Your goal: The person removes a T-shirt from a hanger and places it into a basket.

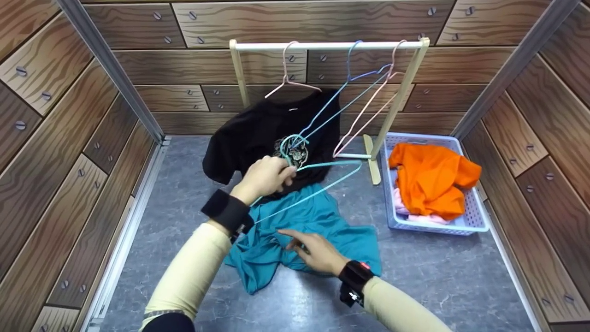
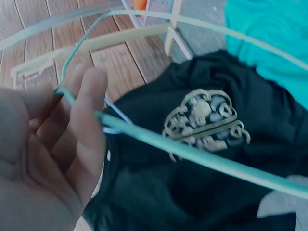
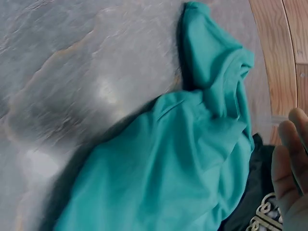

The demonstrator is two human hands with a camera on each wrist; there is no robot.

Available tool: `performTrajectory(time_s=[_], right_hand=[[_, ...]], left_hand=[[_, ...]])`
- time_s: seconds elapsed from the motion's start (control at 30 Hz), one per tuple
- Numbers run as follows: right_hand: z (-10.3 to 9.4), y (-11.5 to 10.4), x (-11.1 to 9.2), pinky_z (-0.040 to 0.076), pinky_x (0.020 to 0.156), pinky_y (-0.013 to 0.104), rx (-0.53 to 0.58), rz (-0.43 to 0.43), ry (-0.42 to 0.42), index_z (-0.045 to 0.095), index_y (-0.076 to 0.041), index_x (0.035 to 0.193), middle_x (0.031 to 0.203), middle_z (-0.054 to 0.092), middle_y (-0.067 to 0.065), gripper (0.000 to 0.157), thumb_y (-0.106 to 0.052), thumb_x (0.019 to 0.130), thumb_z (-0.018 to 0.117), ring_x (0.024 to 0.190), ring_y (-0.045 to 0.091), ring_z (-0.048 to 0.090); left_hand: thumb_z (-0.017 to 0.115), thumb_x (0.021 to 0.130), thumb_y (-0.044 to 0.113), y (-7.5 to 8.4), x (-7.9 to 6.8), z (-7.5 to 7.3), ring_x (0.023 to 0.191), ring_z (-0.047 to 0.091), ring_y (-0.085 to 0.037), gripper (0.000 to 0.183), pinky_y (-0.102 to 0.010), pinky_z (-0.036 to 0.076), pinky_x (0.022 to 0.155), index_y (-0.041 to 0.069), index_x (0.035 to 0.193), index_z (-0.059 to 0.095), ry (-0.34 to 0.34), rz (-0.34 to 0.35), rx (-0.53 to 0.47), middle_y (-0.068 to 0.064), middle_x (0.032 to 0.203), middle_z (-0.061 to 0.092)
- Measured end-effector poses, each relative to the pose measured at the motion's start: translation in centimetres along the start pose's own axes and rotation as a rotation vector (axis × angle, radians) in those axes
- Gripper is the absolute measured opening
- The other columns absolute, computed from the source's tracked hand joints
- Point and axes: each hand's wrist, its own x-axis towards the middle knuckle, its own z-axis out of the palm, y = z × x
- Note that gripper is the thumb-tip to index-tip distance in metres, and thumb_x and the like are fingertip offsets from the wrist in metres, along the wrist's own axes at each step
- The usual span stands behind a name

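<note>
My left hand (image 1: 268,176) pinches a teal clothes hanger (image 1: 318,189) near the base of its hook, as the left wrist view also shows at the hanger's neck (image 2: 65,91). Below it a teal garment (image 1: 318,221) lies crumpled on the floor. My right hand (image 1: 318,251) hovers over that garment with fingers relaxed and nothing held; in the right wrist view its fingers (image 3: 288,168) show at the right edge. Behind the held hanger is a black T-shirt (image 1: 258,124) with a pale ornamental print (image 2: 204,120), partly covered by my left hand and the hangers.
A wooden rack (image 1: 322,45) stands at the back. From its rail hang a pink hanger (image 1: 286,69), a blue hanger (image 1: 349,60) and another pink hanger (image 1: 364,115). To the right a lavender basket (image 1: 392,216) holds an orange garment (image 1: 428,180) over pink cloth. Wood-patterned walls surround the floor.
</note>
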Motion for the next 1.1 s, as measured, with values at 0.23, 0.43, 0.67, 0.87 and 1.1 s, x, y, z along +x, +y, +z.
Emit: performTrajectory(time_s=[0.23, 0.43, 0.67, 0.87, 1.1], right_hand=[[-1.5, 3.2, -2.7, 0.055, 0.08, 0.029, 0.043, 0.126, -0.014, 0.045, -0.019, 0.145, 0.098, 0.074, 0.004, 0.049, -0.006, 0.098, 0.053, 0.093, 0.021, 0.071], [-2.7, 5.2, -4.9, 0.054, 0.08, 0.032, 0.04, 0.204, 0.006, 0.043, -0.013, 0.145, 0.098, 0.074, 0.009, 0.049, -0.006, 0.098, 0.054, 0.092, 0.017, 0.069], [-3.2, 6.0, -5.9, 0.055, 0.08, 0.034, 0.017, 0.19, 0.048, 0.043, -0.011, 0.145, 0.095, 0.074, 0.01, 0.052, -0.003, 0.095, 0.057, 0.09, 0.017, 0.07], [-3.5, 6.2, -6.4, 0.054, 0.08, 0.034, 0.031, 0.263, 0.026, 0.042, -0.011, 0.146, 0.098, 0.074, 0.008, 0.052, -0.006, 0.096, 0.056, 0.093, 0.017, 0.069], [-3.7, 6.4, -7.3, 0.053, 0.076, 0.027, 0.047, 0.277, 0.027, 0.041, -0.011, 0.147, 0.098, 0.073, 0.005, 0.051, -0.011, 0.098, 0.057, 0.088, 0.014, 0.067]], left_hand=[[0.053, 0.1, 0.038, -2.7, -0.5, -1.0, 0.055, 0.065, -0.005, 0.03, -0.04, 0.055, 0.081, 0.018, 0.087, 0.072, -0.14, -0.09, 0.145, 0.008, 0.074, 0.073], [0.059, 0.097, 0.032, -4.5, 1.0, -2.7, 0.079, 0.069, -0.026, 0.024, -0.046, 0.055, 0.078, 0.018, 0.08, 0.069, -0.132, -0.237, 0.24, 0.001, 0.082, 0.074], [0.059, 0.095, 0.028, -3.4, 5.0, -4.6, 0.105, 0.064, -0.042, 0.019, -0.055, 0.052, 0.085, 0.013, 0.092, 0.071, 0.098, -0.305, 0.242, -0.019, 0.111, 0.069], [0.061, 0.094, 0.031, -0.3, 8.7, -6.0, 0.105, 0.065, -0.042, 0.022, -0.054, 0.053, 0.083, 0.013, 0.098, 0.073, 0.245, -0.292, 0.279, -0.021, 0.115, 0.068], [0.056, 0.097, 0.032, 4.3, 12.4, -8.3, 0.104, 0.066, -0.041, 0.028, -0.053, 0.054, 0.082, 0.008, 0.103, 0.069, 0.325, -0.254, 0.277, -0.02, 0.114, 0.069]])
